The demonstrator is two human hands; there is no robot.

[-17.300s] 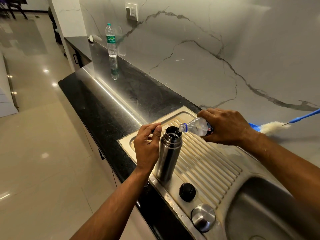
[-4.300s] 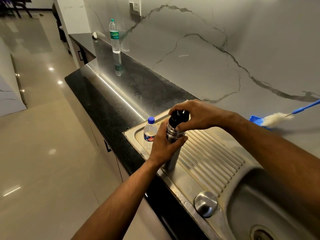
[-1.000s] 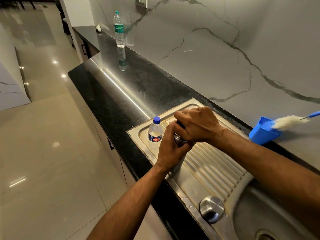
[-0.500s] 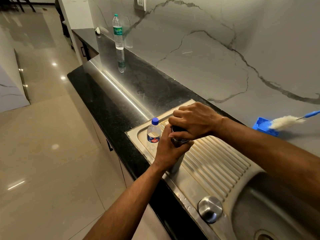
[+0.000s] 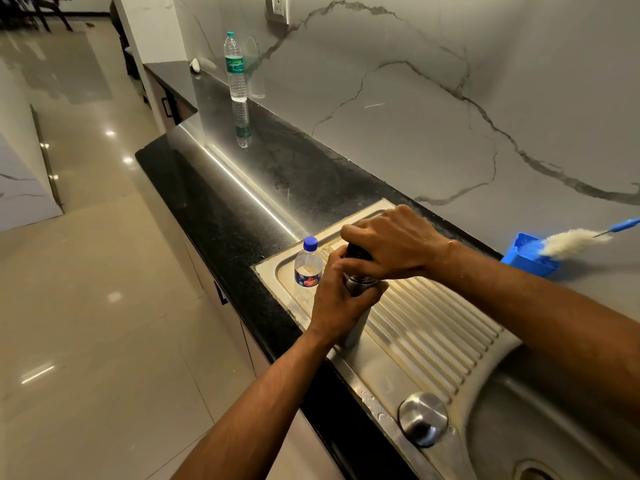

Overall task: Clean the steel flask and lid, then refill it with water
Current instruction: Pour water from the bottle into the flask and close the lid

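My left grip (image 5: 341,299) clamps the steel flask (image 5: 356,327) upright on the drainboard (image 5: 433,327); my right grip (image 5: 388,247) clamps its black stopper (image 5: 356,252); the steel cap (image 5: 423,418) lies near the front edge.

**LOCATION: DOMESTIC KITCHEN**

Identified as a home kitchen by the fixtures: black granite countertop (image 5: 242,202) running along a marble-veined wall (image 5: 450,116); inset stainless steel sink (image 5: 554,427) with ribbed drainboard (image 5: 433,323); cabinet fronts with handles (image 5: 221,292) below the counter edge; wall socket (image 5: 277,8) above the worktop; glossy tiled floor (image 5: 104,306) extending into an adjoining room; plastic water bottle (image 5: 235,67) standing on the counter; blue holder (image 5: 526,254) with bottle brush (image 5: 571,242) against the wall.
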